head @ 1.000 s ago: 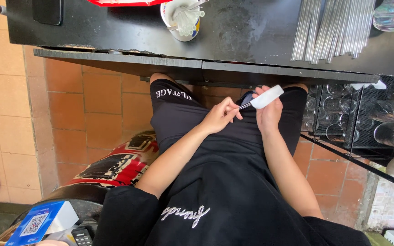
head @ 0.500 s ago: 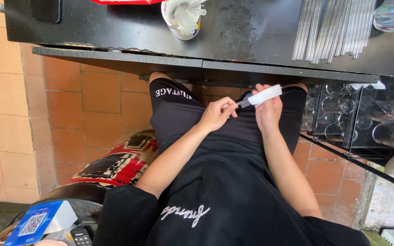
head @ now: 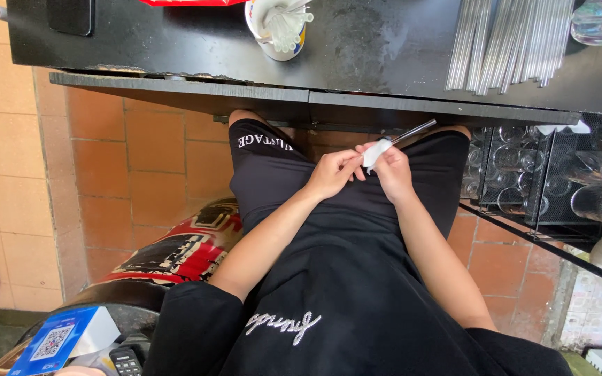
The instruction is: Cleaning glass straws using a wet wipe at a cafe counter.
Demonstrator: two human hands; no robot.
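Item: metal straw [head: 412,131], over my lap below the black counter [head: 357,56]. White wrapper [head: 375,154] now bunched low, bare metal newly exposed. My right hand [head: 393,173] clasps straw; my left hand [head: 332,174] pinches wrapper.

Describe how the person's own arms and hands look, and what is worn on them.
Both arms are bare from the short black sleeves down. The left hand and right hand are bare too: no gloves, rings, watch or bracelet show. The sleeves belong to a black top with pale script lettering on its front.
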